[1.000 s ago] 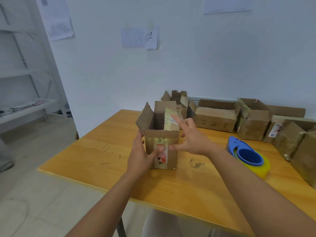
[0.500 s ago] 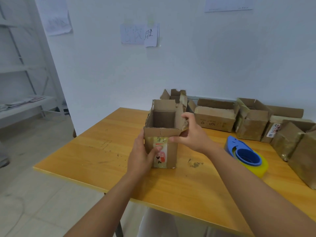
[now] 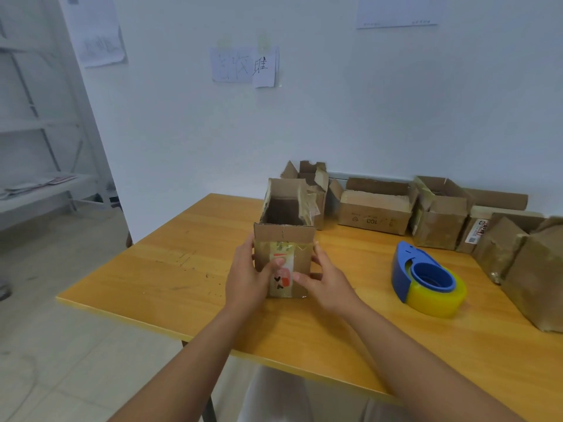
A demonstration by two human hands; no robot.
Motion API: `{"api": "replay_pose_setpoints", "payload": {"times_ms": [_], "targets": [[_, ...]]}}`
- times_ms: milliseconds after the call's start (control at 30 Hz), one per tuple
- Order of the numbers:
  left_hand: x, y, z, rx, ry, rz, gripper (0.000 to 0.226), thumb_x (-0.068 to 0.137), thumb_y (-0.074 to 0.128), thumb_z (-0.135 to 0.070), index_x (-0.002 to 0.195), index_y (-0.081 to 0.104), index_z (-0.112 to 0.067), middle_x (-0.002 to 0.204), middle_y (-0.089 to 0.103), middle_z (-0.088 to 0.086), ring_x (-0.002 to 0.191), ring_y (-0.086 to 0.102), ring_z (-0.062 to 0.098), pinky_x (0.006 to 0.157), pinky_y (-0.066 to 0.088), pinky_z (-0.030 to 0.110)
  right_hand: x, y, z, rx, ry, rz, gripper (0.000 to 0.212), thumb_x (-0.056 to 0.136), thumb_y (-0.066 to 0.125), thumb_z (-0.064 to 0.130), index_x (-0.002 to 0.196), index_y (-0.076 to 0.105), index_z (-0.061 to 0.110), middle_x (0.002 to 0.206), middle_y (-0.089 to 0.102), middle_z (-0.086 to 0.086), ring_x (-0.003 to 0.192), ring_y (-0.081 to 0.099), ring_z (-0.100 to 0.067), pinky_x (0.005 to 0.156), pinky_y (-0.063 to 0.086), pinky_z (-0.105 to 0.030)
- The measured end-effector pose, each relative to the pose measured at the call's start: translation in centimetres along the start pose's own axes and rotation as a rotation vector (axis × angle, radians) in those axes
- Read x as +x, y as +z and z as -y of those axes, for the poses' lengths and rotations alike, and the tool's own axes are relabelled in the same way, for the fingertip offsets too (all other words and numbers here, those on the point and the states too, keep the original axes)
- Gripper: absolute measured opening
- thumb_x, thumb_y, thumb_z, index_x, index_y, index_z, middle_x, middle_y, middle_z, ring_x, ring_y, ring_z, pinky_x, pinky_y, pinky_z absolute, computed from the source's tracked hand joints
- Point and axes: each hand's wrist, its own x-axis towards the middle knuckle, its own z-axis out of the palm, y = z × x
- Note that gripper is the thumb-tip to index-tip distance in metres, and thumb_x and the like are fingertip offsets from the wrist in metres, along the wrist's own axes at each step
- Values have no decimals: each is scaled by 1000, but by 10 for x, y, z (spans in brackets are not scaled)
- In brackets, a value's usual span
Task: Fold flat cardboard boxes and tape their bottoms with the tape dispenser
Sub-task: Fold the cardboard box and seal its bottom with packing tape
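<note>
**Q:** Since the earlier view, what has changed at the box?

**A:** Both flaps on the right side now stand upright, and the right hand (image 3: 327, 283) has come off the top flap and dropped to the box's right face. The cardboard box (image 3: 285, 260) itself has hardly shifted; it stands upright, mouth open upward, on the tabletop (image 3: 189, 269) near the front left edge.

**Q:** How do the hands lie on it?

**A:** The left hand (image 3: 248, 277) wraps the left near corner, its thumb pressed on the taped label (image 3: 281, 274) of the near face. The right hand clasps the opposite corner, thumb on the near face, fingers round the side. Each hand is closed on the box and the two are kept apart by its width.

**Q:** How is such a box likely to handle?

**A:** Judged from its worn, thin corrugated walls, it is light and only moderately stiff; the open top would rack or buckle under a hard squeeze. Holding low on two opposite corners, as here, seems the firmest purchase. Old glossy tape on the faces may be slippery under the thumbs.

**Q:** What surrounds it?

**A:** A blue tape dispenser (image 3: 426, 277) with a yellowish roll lies to the right, well apart from the box. Along the wall and the right edge stand other boxes (image 3: 374, 213), opened and worn. Paper notes (image 3: 245, 65) hang on the wall above.
</note>
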Motion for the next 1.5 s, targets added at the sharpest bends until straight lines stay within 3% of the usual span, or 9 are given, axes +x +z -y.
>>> {"api": "replay_pose_setpoints", "payload": {"times_ms": [233, 367, 533, 767, 900, 1133, 1233, 1367, 1500], "targets": [[14, -30, 3, -19, 56, -128, 62, 76, 60, -73, 128, 47, -41, 113, 61, -23, 102, 59, -1, 72, 50, 14, 25, 24, 35, -164, -130, 41, 79, 101, 55, 30, 158, 2, 39, 154, 42, 3, 136, 46, -22, 107, 47, -46], [29, -48, 15, -7, 29, -158, 47, 83, 68, -55, 123, 42, -53, 110, 61, -30, 101, 60, -5, 72, 49, 14, 45, 47, 48, -190, -126, 113, 79, 103, 52, 27, 158, -3, 35, 156, 39, 2, 137, 45, -23, 109, 45, -44], [58, -54, 45, 6, -50, -148, 48, 86, 72, -40, 127, 47, -36, 111, 64, -21, 102, 62, 5, 76, 53, 26, 77, 68, 49, -215, -94, 139, 79, 104, 51, 27, 158, -6, 32, 156, 40, 0, 133, 49, -25, 108, 45, -44], [104, -43, 72, 108, -82, -30, 51, 88, 62, -57, 130, 35, -44, 108, 60, -26, 100, 63, 8, 62, 44, 17, 122, 80, 30, -456, -120, -30, 79, 101, 52, 39, 158, -3, 33, 149, 48, 3, 124, 55, -25, 92, 52, -41], [116, -37, 82, 204, -87, -54, 86, 85, 54, -70, 152, 12, -36, 140, 51, -10, 118, 56, 11, 74, 52, 29, 132, 83, 13, -640, -205, -180, 67, 98, 53, 43, 150, 13, 30, 136, 55, 2, 104, 60, -21, 65, 44, -31], [120, -29, 85, 288, -104, -85, 71, 85, 64, -61, 142, 31, -33, 123, 58, -9, 84, 53, -8, 59, 40, 11, 156, 83, 2, -644, -123, -196, 30, 101, 49, 38, 126, 39, 25, 111, 62, 0, 90, 60, -24, 62, 44, -35], [116, -20, 84, 304, -16, -33, 64, 91, 65, -45, 142, 28, -34, 126, 54, -6, 93, 57, 3, 64, 44, 15, 170, 80, 7, -566, -21, -230, 17, 99, 55, 36, 102, 43, 24, 99, 61, -1, 82, 58, -25, 58, 40, -36], [109, -3, 91, 412, 108, 166, 63, 95, 57, -39, 148, 25, -28, 141, 40, -4, 116, 52, 14, 79, 45, 22, 164, 83, 0, -513, -154, -11, 51, 97, 54, 39, 142, 33, 29, 136, 53, -2, 120, 55, -27, 88, 51, -42], [117, -3, 107, 582, 121, 378, 67, 100, 45, -47, 157, 12, -35, 163, 15, -5, 147, 19, 19, 114, 29, 33, 167, 67, -17, -728, -40, 209, 84, 97, 42, 62, 157, -12, 36, 168, 0, 7, 153, 6, -26, 121, 22, -48]]}}
